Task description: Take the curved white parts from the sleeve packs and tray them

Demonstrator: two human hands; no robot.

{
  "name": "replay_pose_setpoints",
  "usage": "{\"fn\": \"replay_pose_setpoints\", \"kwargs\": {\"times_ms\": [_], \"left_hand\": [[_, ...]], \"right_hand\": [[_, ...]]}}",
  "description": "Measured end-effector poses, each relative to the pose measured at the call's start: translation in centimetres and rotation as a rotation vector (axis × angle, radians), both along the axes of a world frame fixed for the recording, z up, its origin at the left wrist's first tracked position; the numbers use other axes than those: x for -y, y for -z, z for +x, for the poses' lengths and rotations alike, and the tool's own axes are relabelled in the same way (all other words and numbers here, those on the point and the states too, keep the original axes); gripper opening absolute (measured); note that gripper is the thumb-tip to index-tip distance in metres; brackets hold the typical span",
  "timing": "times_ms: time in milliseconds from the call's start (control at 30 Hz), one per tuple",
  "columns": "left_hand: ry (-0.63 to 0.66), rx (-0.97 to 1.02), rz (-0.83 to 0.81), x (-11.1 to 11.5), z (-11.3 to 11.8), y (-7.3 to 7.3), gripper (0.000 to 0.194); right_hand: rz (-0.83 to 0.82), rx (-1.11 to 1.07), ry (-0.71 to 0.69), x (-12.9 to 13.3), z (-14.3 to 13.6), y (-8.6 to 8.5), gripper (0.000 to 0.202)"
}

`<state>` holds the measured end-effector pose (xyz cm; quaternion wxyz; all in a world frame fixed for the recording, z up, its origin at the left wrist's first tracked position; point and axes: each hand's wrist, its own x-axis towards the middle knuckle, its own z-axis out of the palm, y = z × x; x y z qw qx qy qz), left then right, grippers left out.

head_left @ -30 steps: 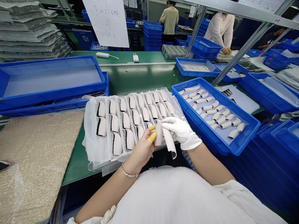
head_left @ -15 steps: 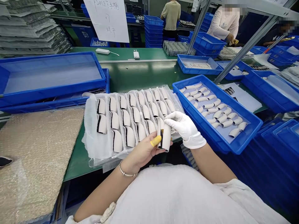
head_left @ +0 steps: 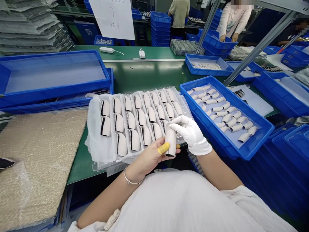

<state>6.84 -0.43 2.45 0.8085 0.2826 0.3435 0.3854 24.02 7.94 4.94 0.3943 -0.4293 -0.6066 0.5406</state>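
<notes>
A white curved piece (head_left: pixel 171 141) stands roughly upright between my hands, with a thin seam line down its face and a dark opening at its lower end. My left hand (head_left: pixel 158 151), bare with yellow finger covers, grips its lower part. My right hand (head_left: pixel 189 132), in a white glove, pinches its top end. Just beyond lies a padded white sheet (head_left: pixel 94 141) holding rows of similar white pieces with black edges (head_left: pixel 134 140). To the right, a blue tray (head_left: pixel 259 143) holds several white curved pieces (head_left: pixel 231 122) on a pale liner.
Blue trays (head_left: pixel 55 88) are stacked at the left, above a bubble-wrap sheet (head_left: pixel 41 161). A slanted metal post (head_left: pixel 258 48) rises at the right. A hanging paper sign (head_left: pixel 112 19) and two people, one with hands at blue bins (head_left: pixel 212 42), are across the green table (head_left: pixel 145 72).
The held piece's two edges, apart before with a dark gap, now meet at a seam line. Across the table, the person's hands have moved down to the blue bins. The view has shifted slightly.
</notes>
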Motion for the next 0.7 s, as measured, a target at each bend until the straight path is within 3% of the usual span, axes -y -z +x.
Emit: {"fn": "replay_pose_setpoints", "kwargs": {"times_ms": [267,400,600,700], "left_hand": [[-0.034,-0.108,0.060,-0.2,0.5,0.1,0.054],[-0.085,-0.146,0.089,-0.4,0.8,0.6,0.059],[-0.140,-0.201,0.160,-0.7,1.4,0.6,0.057],[-0.147,-0.186,0.168,-0.7,1.2,0.4,0.059]], "right_hand": [[-0.041,-0.079,0.042,0.1,-0.1,0.0,0.034],[-0.054,-0.088,-0.001,-0.1,0.1,0.0,0.036],[0.281,0.397,-0.136,0.2,0.0,-1.0,0.031],[0.306,0.332,-0.139,0.0,-0.2,-1.1,0.031]]}}
